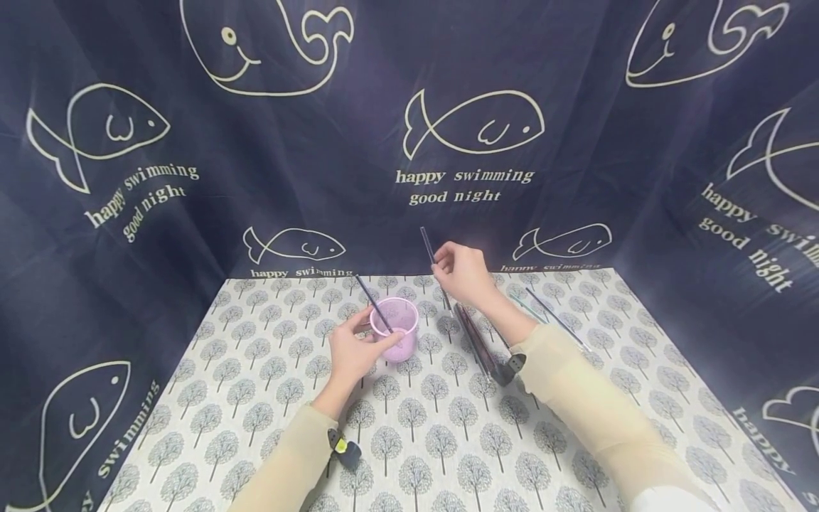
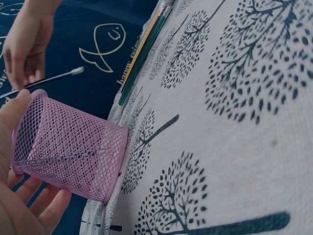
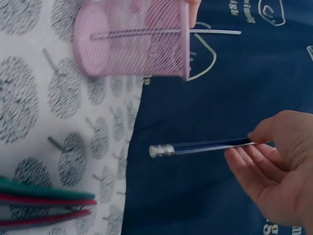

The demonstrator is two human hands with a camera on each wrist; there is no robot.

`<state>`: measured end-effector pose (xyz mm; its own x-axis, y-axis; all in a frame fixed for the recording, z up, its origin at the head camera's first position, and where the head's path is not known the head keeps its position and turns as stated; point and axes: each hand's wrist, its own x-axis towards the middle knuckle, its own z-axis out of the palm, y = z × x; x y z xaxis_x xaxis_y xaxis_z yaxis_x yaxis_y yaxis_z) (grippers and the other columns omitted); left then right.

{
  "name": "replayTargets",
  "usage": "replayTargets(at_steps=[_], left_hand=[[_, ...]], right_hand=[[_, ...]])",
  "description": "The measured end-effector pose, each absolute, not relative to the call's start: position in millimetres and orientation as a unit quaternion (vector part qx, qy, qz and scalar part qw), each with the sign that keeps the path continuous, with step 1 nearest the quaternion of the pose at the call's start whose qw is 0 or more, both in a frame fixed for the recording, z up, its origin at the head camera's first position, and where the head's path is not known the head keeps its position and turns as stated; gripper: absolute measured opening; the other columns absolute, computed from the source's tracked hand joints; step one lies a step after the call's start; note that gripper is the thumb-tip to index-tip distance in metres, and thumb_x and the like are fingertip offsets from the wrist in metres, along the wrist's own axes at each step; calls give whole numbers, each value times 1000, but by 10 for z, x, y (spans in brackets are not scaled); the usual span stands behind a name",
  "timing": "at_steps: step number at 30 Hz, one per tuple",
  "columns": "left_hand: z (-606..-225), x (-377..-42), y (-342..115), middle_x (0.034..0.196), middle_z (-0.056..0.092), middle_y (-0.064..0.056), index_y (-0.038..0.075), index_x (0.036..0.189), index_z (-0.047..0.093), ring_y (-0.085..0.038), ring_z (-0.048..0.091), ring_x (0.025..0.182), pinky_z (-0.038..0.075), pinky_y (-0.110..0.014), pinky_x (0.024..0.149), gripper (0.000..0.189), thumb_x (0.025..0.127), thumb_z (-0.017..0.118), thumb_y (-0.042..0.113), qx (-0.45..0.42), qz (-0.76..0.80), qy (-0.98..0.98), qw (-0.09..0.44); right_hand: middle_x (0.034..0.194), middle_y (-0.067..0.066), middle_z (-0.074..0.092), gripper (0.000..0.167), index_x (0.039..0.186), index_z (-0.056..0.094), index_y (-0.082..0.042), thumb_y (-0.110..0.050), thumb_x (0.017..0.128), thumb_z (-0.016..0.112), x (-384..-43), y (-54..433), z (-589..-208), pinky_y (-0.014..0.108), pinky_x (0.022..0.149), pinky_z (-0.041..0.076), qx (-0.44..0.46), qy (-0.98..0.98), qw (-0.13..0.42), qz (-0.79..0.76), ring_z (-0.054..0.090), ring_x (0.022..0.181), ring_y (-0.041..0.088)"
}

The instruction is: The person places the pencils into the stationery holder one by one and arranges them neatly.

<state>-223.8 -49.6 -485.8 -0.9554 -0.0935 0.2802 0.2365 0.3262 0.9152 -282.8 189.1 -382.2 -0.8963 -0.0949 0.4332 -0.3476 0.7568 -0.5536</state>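
- Head view: from above, farthest back, facing forward and down over the table (image 1: 438, 455) to the curtain (image 1: 473, 50).
- Left wrist view: close by the left hand (image 1: 355, 352), turned sideways, looking past the cup (image 1: 404, 350) to the right hand (image 1: 463, 274).
- Right wrist view: close behind a pencil (image 3: 205, 147), turned sideways the opposite way.
- Both wrist views share the cup and right hand.

Pale cloth (image 1: 211, 398) printed with grey trees covers the flat surface, with a pink mesh cup (image 1: 403, 348) apparently standing on it and, further right, a green pencil (image 1: 527, 308) lying slantwise near a dark blue pencil (image 1: 555, 317)
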Motion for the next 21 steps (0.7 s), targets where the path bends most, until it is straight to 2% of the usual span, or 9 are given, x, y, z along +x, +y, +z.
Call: replayTargets(at_steps=[6,12,16,21], left_hand=[[-4855,-2259,-505,124,78,-16,6,134,72,-34,79,99,71,-34,77,79,67,102,36,-49,-573,-805,149],[-4863,-2246,-515,125,78,-16,5,135,71,-34,78,101,71,-35,79,79,68,102,34,-51,-574,-805,140],[-4856,-2234,-514,124,78,-17,5,135,71,-35,78,100,71,-34,78,79,68,102,33,-55,-574,-805,137],[-4861,-2232,-504,122,79,-18,5,135,71,-35,79,96,70,-30,73,79,68,102,34,-53,-571,-807,140]], right_hand=[[91,11,80,10,102,73,-3,-9,94,74,-2832,1715,-3699,37,76,68,150,-890,236,360,77,78,24],[95,13,80,12,105,71,-2,-7,95,75,-2782,1574,-3678,32,75,70,200,-855,247,410,78,83,25],[97,15,79,14,106,70,0,-4,94,76,-2732,1466,-3711,27,78,70,233,-827,237,453,78,87,26],[98,12,79,13,106,70,-2,-6,96,75,-2694,1339,-3788,22,80,68,248,-841,194,440,77,89,24]])
